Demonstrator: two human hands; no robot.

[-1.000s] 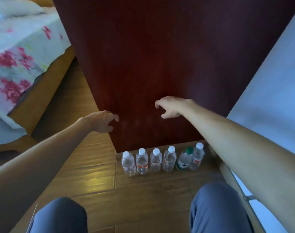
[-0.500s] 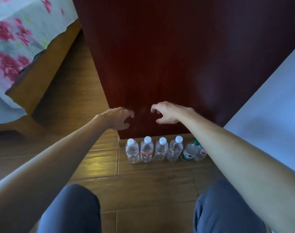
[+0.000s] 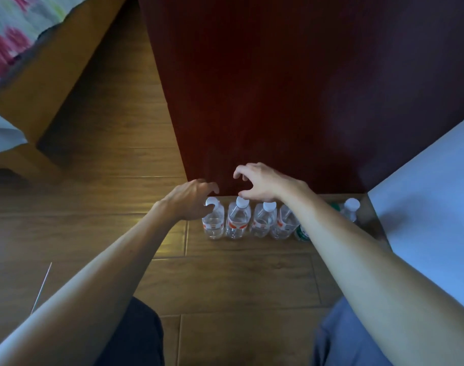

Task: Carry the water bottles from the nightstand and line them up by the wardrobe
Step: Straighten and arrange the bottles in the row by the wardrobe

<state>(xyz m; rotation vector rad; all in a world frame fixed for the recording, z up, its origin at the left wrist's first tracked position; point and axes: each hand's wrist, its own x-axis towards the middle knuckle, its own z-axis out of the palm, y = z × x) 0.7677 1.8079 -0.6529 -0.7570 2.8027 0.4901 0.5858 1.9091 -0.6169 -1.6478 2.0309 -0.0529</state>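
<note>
Seen from the head camera, which looks down, six water bottles (image 3: 262,223) stand upright in one row on the wooden floor (image 3: 106,159), close along the foot of the dark red wardrobe (image 3: 278,101). The four at the left have white caps and red labels and stand side by side, almost touching. The green-label bottle (image 3: 302,233) is mostly hidden behind the right forearm. The last bottle (image 3: 351,207) stands at the right end of the row, near a pale panel (image 3: 436,207) (what this panel is, I cannot tell).

The left hand (image 3: 190,200) hangs over the leftmost bottle (image 3: 213,223), fingers loosely curled and holding nothing. Its thumb lies in front of the cap, and I cannot tell whether it touches. The right hand (image 3: 260,182) is above the second bottle (image 3: 238,220), thumb and fingers spread in a wide curve. The thumb tip is just over the white cap, and there is nothing in the grip.

At the upper left is the wooden frame of a bed (image 3: 67,62) with a flowered sheet (image 3: 9,35). At the bottom edge the person's knees (image 3: 135,336) show.
</note>
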